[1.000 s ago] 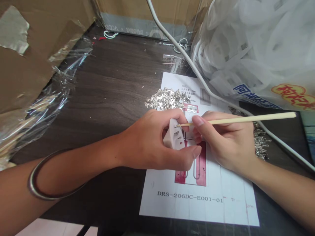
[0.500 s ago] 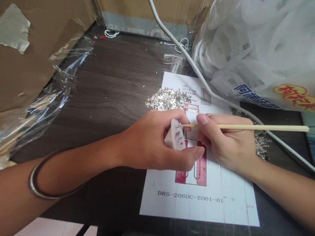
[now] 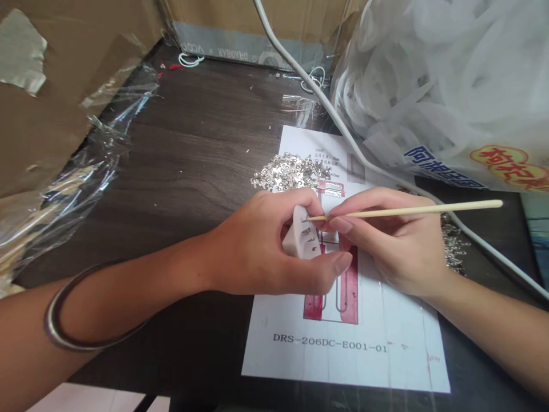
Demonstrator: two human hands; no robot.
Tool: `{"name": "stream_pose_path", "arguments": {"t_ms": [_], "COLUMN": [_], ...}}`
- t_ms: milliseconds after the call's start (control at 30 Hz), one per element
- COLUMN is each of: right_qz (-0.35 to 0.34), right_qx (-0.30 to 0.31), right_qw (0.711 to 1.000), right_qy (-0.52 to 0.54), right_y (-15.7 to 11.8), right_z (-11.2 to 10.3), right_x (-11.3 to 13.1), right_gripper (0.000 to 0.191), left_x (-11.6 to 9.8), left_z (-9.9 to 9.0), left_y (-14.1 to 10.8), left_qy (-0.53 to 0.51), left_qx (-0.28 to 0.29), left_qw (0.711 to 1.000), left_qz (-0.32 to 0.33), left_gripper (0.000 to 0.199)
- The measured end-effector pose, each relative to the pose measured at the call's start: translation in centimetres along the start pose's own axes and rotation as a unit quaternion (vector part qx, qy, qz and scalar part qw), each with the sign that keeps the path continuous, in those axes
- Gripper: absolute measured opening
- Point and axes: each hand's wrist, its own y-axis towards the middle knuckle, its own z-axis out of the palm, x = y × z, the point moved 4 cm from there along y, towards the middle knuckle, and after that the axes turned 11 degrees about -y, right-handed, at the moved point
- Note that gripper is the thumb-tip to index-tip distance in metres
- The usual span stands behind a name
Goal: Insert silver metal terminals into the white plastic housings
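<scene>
A white slotted plastic part is gripped in my left hand, between the curled fingers and the thumb. Small metal pieces show in its slots. My right hand pinches a thin wooden stick, whose tip touches the upper slot of the part. Both hands are above a printed sheet with a pink-marked drawing. Just beyond my left hand lies a pile of small silvery metal pieces, partly on the sheet.
More metal pieces lie right of my right hand. A large clear bag of white plastic parts stands at the back right. A white cable crosses the table. Cardboard and clear wrap border the left.
My right hand's thumb and index finger have closed nearer the stick's tip, and the stick's far end has shifted left and up. My left hand still holds the white part.
</scene>
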Motion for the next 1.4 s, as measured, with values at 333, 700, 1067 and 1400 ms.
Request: {"name": "stream_pose_path", "arguments": {"t_ms": [333, 700, 1067, 1400], "right_qz": [0.029, 0.004, 0.001, 0.009], "right_qx": [0.012, 0.023, 0.027, 0.018], "right_qw": [0.997, 0.999, 1.0, 0.999], "right_qy": [0.072, 0.044, -0.004, 0.038], "right_y": [-0.37, -0.36, -0.52, -0.3], "right_z": [0.29, 0.24, 0.34, 0.42], "right_x": [-0.31, -0.08, 0.17, -0.06], "right_gripper": [0.009, 0.012, 0.005, 0.008], "left_x": [0.15, -0.08, -0.06, -0.12], "left_z": [-0.05, 0.01, -0.03, 0.07], "left_y": [0.08, -0.01, 0.11, 0.26], "left_qy": [0.019, 0.022, 0.035, 0.017], "left_qx": [0.002, 0.003, 0.01, 0.009], "left_qw": [1.0, 1.0, 0.999, 1.0], "left_qz": [0.001, -0.011, -0.002, -0.003], "left_gripper": [0.028, 0.028, 0.026, 0.022]}}
